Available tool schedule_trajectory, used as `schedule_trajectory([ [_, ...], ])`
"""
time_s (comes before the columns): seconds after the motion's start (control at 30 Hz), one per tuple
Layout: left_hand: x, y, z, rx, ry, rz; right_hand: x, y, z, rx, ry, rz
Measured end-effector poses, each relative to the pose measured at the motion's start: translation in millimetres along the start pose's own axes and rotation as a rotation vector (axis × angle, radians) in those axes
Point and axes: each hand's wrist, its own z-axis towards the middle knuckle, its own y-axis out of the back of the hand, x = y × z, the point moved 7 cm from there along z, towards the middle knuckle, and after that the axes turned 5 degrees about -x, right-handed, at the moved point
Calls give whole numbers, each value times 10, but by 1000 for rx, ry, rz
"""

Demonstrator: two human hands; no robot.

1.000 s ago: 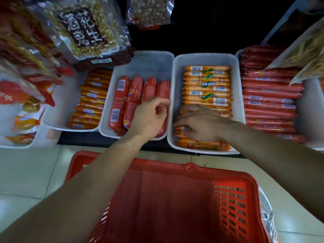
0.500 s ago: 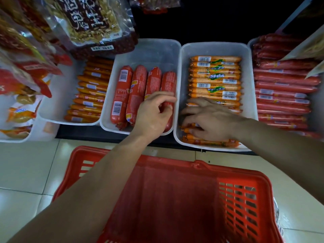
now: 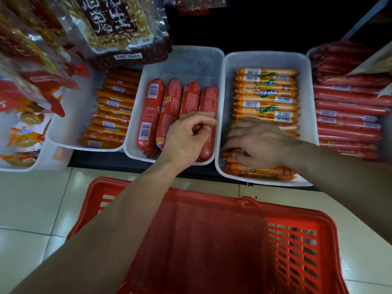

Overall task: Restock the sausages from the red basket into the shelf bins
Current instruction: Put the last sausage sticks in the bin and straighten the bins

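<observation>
Nearest, at the bottom of the frame, a red plastic lattice basket point(image 3: 297, 247) sits on pale floor tiles point(image 3: 31, 200), its far rim near the dark shelf edge. Both forearms cross above it.

Past that rim, the left hand point(image 3: 186, 139) lies in the middle white translucent plastic bin point(image 3: 191, 60). Its fingers curl over the rightmost of four thick red sausages point(image 3: 169, 111), which lie side by side pointing away, two with barcodes up. Whether it grips that sausage or only rests on it I cannot tell. White bin floor shows across the far part of this bin.

Just beside it to the right, the right hand point(image 3: 261, 143) lies palm down in a second white plastic bin point(image 3: 305, 92). Its spread, relaxed fingers rest on thin orange sausages point(image 3: 265, 96) stacked crosswise, leaving a strip of floor at the far wall.

At centre left, a third white bin point(image 3: 70, 124) holds slim orange sticks point(image 3: 112, 115) along its right side. At the right edge, long red sausages point(image 3: 347, 115) are piled crosswise.

In the upper left, hanging clear snack bags point(image 3: 118, 24) overlap the far ends of the left bins.
</observation>
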Motion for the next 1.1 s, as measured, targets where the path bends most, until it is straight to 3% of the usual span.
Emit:
schedule_trajectory([
  [0.17,8,5,0,-9,-5,-12,8,101,18,-117,-5,-30],
  [0.33,17,-3,0,0,5,-28,88,-101,94,88,-1,-10],
  [0.5,7,-4,-4,7,9,-37,20,-182,25,152,-42,-1],
  [0.77,-6,-3,-13,23,15,-46,10,-122,5,131,-31,67],
  [0.93,-113,-13,-50,16,110,-60,-105,170,-160,-64,-178,302],
  [1.1,-514,-361,-305,79,149,-2,-309,244,-504,-88,-345,228],
])
